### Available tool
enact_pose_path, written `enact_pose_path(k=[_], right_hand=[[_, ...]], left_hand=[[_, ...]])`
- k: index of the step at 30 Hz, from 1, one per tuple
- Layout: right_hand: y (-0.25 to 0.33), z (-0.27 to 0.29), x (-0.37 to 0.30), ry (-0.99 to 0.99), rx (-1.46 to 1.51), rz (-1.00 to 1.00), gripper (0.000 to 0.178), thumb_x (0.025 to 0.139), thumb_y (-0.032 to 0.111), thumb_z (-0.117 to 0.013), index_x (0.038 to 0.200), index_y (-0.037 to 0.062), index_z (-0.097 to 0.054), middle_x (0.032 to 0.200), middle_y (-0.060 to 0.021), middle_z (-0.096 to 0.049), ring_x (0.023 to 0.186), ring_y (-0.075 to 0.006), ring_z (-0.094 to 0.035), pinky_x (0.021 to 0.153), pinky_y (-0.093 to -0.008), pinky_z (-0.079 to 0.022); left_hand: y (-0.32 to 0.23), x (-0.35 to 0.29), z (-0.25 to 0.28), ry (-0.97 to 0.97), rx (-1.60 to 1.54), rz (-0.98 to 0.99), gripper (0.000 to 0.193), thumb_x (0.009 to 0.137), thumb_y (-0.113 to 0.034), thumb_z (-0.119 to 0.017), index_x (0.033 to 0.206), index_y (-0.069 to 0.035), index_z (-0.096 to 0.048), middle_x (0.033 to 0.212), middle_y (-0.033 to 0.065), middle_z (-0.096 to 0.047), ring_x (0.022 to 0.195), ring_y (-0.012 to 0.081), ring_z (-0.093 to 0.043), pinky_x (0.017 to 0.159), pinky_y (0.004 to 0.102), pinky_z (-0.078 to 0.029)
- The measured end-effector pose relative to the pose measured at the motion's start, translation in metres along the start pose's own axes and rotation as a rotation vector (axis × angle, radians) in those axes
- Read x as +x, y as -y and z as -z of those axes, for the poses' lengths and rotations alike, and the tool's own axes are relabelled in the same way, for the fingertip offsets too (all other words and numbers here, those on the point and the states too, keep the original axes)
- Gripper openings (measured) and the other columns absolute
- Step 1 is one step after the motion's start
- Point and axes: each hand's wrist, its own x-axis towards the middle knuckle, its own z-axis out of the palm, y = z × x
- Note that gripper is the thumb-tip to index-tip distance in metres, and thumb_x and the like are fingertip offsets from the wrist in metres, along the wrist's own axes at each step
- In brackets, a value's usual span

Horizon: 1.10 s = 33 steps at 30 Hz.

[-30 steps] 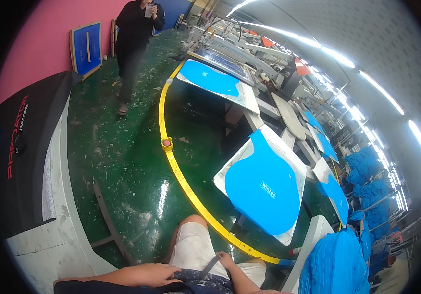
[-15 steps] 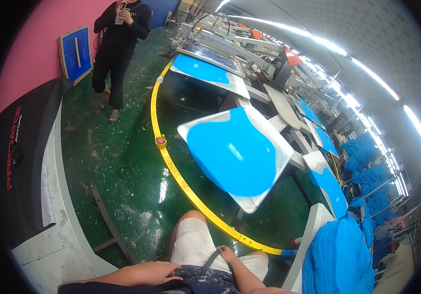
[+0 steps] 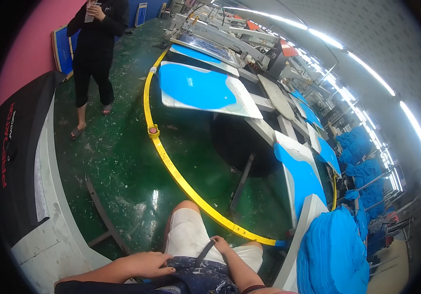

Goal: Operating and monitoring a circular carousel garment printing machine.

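My left hand (image 3: 147,264) lies on the dark, paint-spotted apron (image 3: 191,277) over my lap, its fingers stretched out and holding nothing. My right hand (image 3: 219,244) is closed round a dark strap (image 3: 204,253) above my white shorts (image 3: 188,232). Both hands are well away from the machine. In front, a ring of flat pallets carries blue fabric pieces: one piece (image 3: 198,88) with a small pale print lies on the far-left pallet (image 3: 246,104), another (image 3: 301,181) on the pallet at the right.
A yellow curved rail (image 3: 186,188) with a red button (image 3: 152,131) runs between me and the pallets. Stacked blue fabric (image 3: 333,255) stands close at my right. A black cover (image 3: 22,157) drapes a machine at left. A person (image 3: 95,63) with a cup stands beyond it.
The pallets have turned round the ring; the one that was straight ahead has left that spot. The person at the far left has stepped leftward in view. My hands keep their places.
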Motion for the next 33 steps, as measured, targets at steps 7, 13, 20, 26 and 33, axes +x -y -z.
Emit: enact_pose_path(k=[7, 13, 20, 26, 33], right_hand=[[-0.005, -0.002, 0.001, 0.009, 0.029, 0.016, 0.023, 0.097, 0.017, -0.06, 0.114, 0.0033, -0.069, 0.108, -0.0142, -0.073, 0.102, -0.0248, -0.067, 0.092, -0.034, -0.05], [0.004, -0.003, -0.005, 0.005, 0.025, 0.002, 0.022, 0.099, 0.014, -0.06, 0.113, -0.0001, -0.068, 0.106, -0.0122, -0.073, 0.099, -0.0197, -0.066, 0.092, -0.0323, -0.049], [-0.006, 0.005, -0.008, -0.011, 0.033, -0.002, 0.023, 0.099, 0.016, -0.059, 0.112, -0.0003, -0.068, 0.106, -0.0127, -0.073, 0.098, -0.0204, -0.066, 0.091, -0.0331, -0.05], [0.01, 0.004, -0.011, 0.002, 0.01, -0.015, 0.023, 0.097, 0.015, -0.06, 0.113, 0.0006, -0.068, 0.106, -0.0137, -0.073, 0.101, -0.0213, -0.067, 0.093, -0.0328, -0.05], [0.014, 0.002, -0.01, 0.024, 0.046, 0.0, 0.025, 0.096, 0.017, -0.061, 0.114, 0.0002, -0.068, 0.108, -0.015, -0.073, 0.102, -0.023, -0.067, 0.093, -0.0338, -0.05]], left_hand=[[-0.001, -0.006, 0.004, -0.022, -0.007, 0.046, 0.068, 0.099, -0.057, -0.048, 0.143, -0.005, -0.049, 0.123, 0.0192, -0.065, 0.118, 0.0349, -0.06, 0.097, 0.0434, -0.049], [-0.002, -0.004, 0.001, 0.036, 0.061, 0.046, 0.074, 0.099, -0.057, -0.05, 0.146, -0.001, -0.043, 0.13, 0.0145, -0.063, 0.115, 0.033, -0.063, 0.096, 0.0414, -0.051], [-0.022, -0.01, 0.011, 0.013, 0.001, 0.11, 0.07, 0.099, -0.057, -0.047, 0.143, -0.003, -0.048, 0.124, 0.0204, -0.064, 0.117, 0.0372, -0.061, 0.098, 0.0463, -0.049], [-0.006, -0.006, -0.002, 0.003, 0.03, 0.051, 0.07, 0.099, -0.057, -0.047, 0.144, -0.004, -0.048, 0.127, 0.0209, -0.063, 0.119, 0.0378, -0.06, 0.098, 0.0466, -0.048], [-0.005, -0.009, 0.002, 0.014, 0.016, 0.089, 0.069, 0.099, -0.057, -0.047, 0.145, -0.005, -0.047, 0.127, 0.021, -0.062, 0.119, 0.0377, -0.059, 0.098, 0.0465, -0.049]])
